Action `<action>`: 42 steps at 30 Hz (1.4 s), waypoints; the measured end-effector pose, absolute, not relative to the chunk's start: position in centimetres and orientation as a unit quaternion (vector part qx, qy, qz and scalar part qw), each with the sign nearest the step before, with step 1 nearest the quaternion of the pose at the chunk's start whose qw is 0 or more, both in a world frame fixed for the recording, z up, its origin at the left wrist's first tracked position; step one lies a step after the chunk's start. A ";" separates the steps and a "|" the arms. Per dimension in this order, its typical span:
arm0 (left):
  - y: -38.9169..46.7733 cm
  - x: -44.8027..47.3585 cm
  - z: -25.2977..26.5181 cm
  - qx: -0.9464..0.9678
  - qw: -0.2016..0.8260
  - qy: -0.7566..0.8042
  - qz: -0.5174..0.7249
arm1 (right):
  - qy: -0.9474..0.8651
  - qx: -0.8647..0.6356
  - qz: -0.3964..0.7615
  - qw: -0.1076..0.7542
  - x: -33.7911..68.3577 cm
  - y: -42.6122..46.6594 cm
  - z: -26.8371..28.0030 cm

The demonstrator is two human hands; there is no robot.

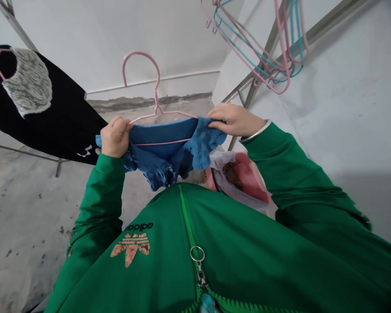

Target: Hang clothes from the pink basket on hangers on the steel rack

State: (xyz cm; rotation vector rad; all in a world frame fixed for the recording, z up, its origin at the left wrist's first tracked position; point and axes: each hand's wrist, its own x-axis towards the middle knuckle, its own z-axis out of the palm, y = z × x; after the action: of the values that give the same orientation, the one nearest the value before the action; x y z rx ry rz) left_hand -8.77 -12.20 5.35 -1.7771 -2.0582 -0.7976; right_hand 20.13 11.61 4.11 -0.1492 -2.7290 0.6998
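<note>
A blue garment with ruffled edges [159, 163] hangs on a pink clothes hanger [157, 93] in front of my chest. The hanger's hook points up, and its lower bar shows across the garment's neck opening. My left hand [115, 137] is closed around the garment's left shoulder, at the hanger's end. At the other shoulder, my right hand [233, 119] pinches the blue cloth between thumb and fingers. The hanger's two ends are hidden by cloth and by my left hand.
Several pink and blue hangers [283, 74] hang from a metal rack [252, 84] at upper right. A black garment with a white lacy collar [68, 113] hangs at left. Below my right forearm, a pink basin [247, 174] holds pale and brown cloth [226, 180].
</note>
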 end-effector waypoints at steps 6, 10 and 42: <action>-12.2 -9.3 5.5 -0.639 0.144 -0.711 -0.254 | -0.945 -0.034 0.289 0.151 20.1 10.5 3.2; -12.6 -10.7 5.9 -0.653 0.066 -0.716 -0.238 | -0.911 -0.058 0.360 0.195 20.1 9.2 2.9; -19.0 -11.2 -2.9 -0.567 0.249 -0.726 -0.298 | -0.662 -0.225 0.696 0.160 17.5 7.7 3.3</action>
State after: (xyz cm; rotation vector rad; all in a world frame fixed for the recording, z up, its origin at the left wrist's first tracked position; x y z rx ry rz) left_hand -11.23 -19.00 -2.91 -1.5442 -1.9782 -0.8129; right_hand 17.50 7.71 3.33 -0.6443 -1.8932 1.9897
